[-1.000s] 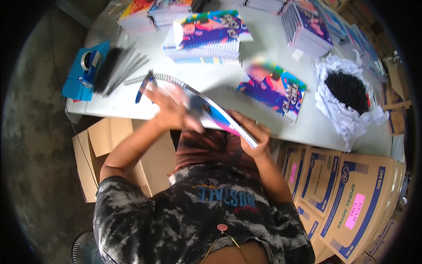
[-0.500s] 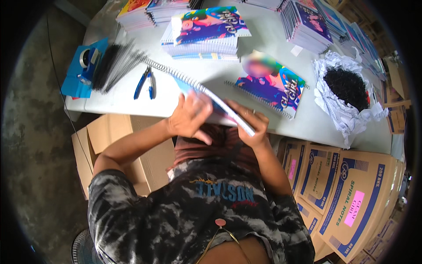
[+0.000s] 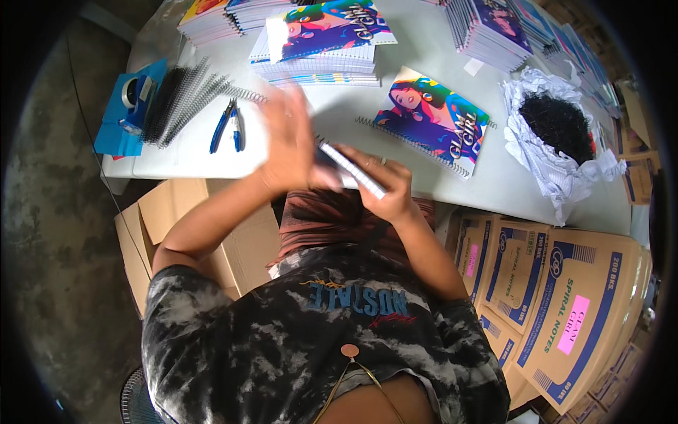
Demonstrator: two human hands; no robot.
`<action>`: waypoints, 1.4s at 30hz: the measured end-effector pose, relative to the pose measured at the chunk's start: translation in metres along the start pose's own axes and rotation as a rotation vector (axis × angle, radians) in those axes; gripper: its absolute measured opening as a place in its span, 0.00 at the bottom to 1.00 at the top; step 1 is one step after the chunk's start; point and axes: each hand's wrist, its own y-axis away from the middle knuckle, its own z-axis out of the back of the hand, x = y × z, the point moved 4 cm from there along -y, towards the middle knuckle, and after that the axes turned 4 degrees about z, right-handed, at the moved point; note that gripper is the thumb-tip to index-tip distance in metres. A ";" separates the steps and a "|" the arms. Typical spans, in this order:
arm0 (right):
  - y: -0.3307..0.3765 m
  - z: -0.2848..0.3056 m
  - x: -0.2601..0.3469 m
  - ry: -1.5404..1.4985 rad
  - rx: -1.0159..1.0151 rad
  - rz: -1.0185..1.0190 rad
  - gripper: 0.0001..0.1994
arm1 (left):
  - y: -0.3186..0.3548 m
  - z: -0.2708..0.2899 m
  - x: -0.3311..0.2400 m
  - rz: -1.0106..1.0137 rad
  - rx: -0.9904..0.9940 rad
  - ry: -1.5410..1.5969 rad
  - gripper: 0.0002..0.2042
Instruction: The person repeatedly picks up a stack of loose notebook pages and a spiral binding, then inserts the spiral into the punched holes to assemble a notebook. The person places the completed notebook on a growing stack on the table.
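My right hand (image 3: 387,185) grips a spiral notebook (image 3: 351,168) held edge-on at the near edge of the white table (image 3: 438,42). My left hand (image 3: 289,141) is blurred with motion, palm flat against the notebook's left side, fingers spread. Blue-handled pliers (image 3: 229,126) lie on the table left of my left hand. A bundle of black spiral wires (image 3: 187,99) lies beside them. A finished notebook with a colourful cover (image 3: 432,120) lies flat just right of my hands.
Stacks of colourful notebooks (image 3: 321,39) and more stacks (image 3: 494,28) line the far side. A blue tape dispenser (image 3: 131,95) sits far left. White paper holding black scraps (image 3: 558,131) lies right. Cardboard boxes (image 3: 558,297) stand under the table's right; an open box (image 3: 205,226) left.
The notebook has turned from tilted flat to edge-on and come closer to the table edge. The pliers, held a second ago, now lie on the table. My left hand has risen.
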 end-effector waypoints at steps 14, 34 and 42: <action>-0.005 -0.012 0.005 0.069 0.023 0.052 0.24 | 0.005 -0.010 0.007 0.203 0.838 0.380 0.46; -0.037 0.015 0.055 0.008 -0.050 0.180 0.36 | -0.113 0.047 -0.060 0.422 0.234 0.556 0.23; -0.031 0.083 0.004 -0.066 -0.105 -0.624 0.07 | -0.096 -0.031 -0.002 1.319 0.189 1.303 0.08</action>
